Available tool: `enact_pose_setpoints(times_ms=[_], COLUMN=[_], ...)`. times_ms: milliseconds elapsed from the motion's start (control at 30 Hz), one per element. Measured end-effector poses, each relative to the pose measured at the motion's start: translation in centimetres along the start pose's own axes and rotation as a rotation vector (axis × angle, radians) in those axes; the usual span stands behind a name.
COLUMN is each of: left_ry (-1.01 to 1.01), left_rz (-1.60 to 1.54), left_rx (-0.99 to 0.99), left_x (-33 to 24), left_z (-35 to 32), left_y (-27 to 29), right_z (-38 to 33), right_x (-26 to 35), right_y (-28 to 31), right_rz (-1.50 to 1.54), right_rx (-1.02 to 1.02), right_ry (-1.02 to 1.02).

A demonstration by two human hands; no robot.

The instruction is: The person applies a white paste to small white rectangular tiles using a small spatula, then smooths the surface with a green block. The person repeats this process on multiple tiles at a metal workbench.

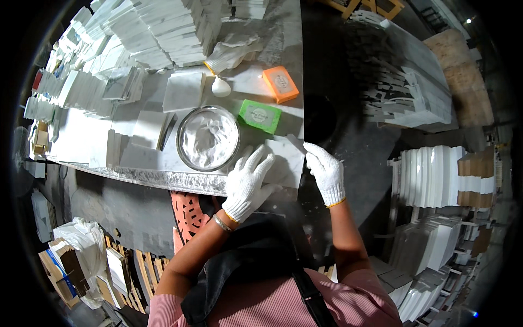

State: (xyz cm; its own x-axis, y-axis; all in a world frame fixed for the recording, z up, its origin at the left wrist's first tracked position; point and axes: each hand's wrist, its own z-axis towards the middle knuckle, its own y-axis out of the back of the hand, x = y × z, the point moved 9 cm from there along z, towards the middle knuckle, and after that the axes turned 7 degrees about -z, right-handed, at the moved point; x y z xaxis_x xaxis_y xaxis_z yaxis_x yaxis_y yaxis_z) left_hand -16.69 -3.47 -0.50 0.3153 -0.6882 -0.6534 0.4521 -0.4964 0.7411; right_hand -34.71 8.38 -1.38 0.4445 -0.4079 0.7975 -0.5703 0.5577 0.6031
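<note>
A white knitted glove covers my left hand (248, 185), which lies open with fingers spread over the near edge of a white-grey marble tile (283, 163). My right hand (326, 173), gloved the same way, is at the tile's right edge, beside the table's side. Its fingers are closed together at the tile's corner; what they pinch, if anything, is hidden. Left of the tile, near my left fingertips, stands a round metal bowl (182, 151) with crumpled white material inside. A green box (260, 116) lies just beyond the tile, and an orange box (280, 84) farther back.
Behind the bowl are a white rounded bulb (220, 87), a loose white glove (231, 54) and flat marble pieces (184, 91). Tall stacks of tiles (158, 32) fill the table's far left. More stacked slabs (430, 177) stand on the right, past the dark floor.
</note>
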Motion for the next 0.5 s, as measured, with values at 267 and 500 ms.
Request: enact_pose_setpoints(times_ms=[267,500], left_ry=[0.032,0.025], left_rz=[-0.019,-0.047], left_rx=[0.016,-0.011], left_x=[0.1,0.3], left_z=[0.1,0.1], left_y=[-0.1,0.0], right_z=[-2.6,-2.4], right_x=[0.5,-0.9], right_y=[-0.3,-0.2], right_rz=[0.029,0.198], right_rx=[0.001,0.034], right_ry=[0.042,-0.162])
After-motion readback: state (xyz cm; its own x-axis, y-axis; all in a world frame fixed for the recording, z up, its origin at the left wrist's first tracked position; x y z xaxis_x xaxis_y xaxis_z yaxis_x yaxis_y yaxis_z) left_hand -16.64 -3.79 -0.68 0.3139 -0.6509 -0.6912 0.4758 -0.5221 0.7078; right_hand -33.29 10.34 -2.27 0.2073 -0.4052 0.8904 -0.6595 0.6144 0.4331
